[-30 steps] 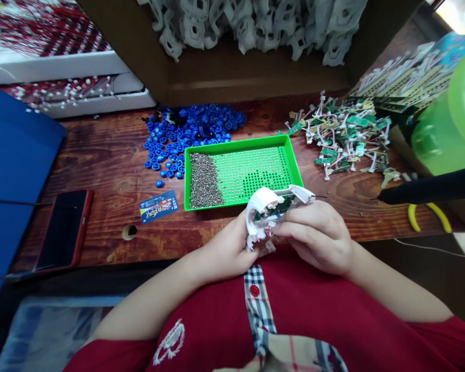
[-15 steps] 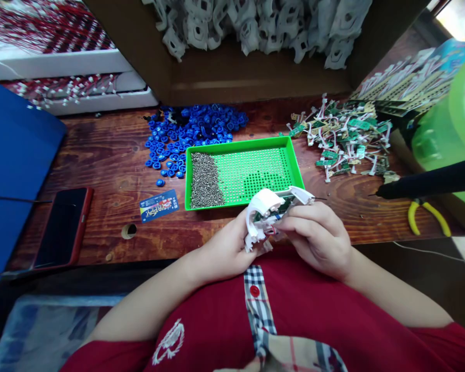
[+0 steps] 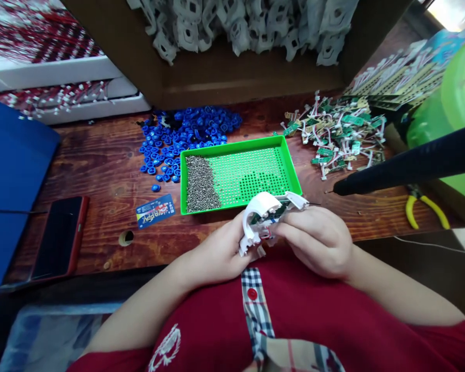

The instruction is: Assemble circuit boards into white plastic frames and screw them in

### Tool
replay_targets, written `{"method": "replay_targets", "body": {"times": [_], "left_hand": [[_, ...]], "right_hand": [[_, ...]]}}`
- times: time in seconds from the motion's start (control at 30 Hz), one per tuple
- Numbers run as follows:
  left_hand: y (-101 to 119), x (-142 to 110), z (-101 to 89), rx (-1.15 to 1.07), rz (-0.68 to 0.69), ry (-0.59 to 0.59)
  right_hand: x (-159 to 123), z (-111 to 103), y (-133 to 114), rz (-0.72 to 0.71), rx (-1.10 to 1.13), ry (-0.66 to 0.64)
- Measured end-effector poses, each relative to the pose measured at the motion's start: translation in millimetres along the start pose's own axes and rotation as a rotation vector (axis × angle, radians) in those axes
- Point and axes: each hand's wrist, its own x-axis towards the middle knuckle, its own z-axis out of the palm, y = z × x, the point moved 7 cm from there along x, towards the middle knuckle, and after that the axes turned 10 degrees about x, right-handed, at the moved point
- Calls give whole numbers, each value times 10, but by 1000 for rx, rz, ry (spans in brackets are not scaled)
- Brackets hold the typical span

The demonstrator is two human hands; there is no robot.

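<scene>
A white plastic housing (image 3: 261,206) with a green circuit board and thin wires inside is held close to my chest, in front of the green tray. My left hand (image 3: 227,250) is closed around its left side. With its fingers pinched together, my right hand (image 3: 320,237) grips the housing's right side near the wires. The right fingertips are partly hidden behind the housing, and a thin dark rod or wire sticks out beyond them.
The green tray (image 3: 183,181) holds many small screws (image 3: 202,186). Blue plastic pieces (image 3: 194,124) and small circuit boards (image 3: 341,129) lie behind it. A black screwdriver-like tool (image 3: 403,160) juts in from the right above yellow-handled pliers (image 3: 426,206). A phone (image 3: 60,237) lies left.
The black tool has moved left, further into view. My hands keep hold of the white housing, which has shifted only slightly. The whole view has moved a little.
</scene>
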Motion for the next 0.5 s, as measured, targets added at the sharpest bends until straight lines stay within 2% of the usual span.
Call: {"method": "replay_targets", "body": {"times": [0.17, 0.4, 0.5], "left_hand": [[44, -8, -39, 67, 32, -16], [-27, 5, 23, 139, 16, -41], [-105, 69, -13, 175, -70, 23]], "right_hand": [[22, -50, -28, 72, 29, 57], [-37, -4, 59, 114, 104, 169], [-32, 41, 145, 130, 136, 176]]}}
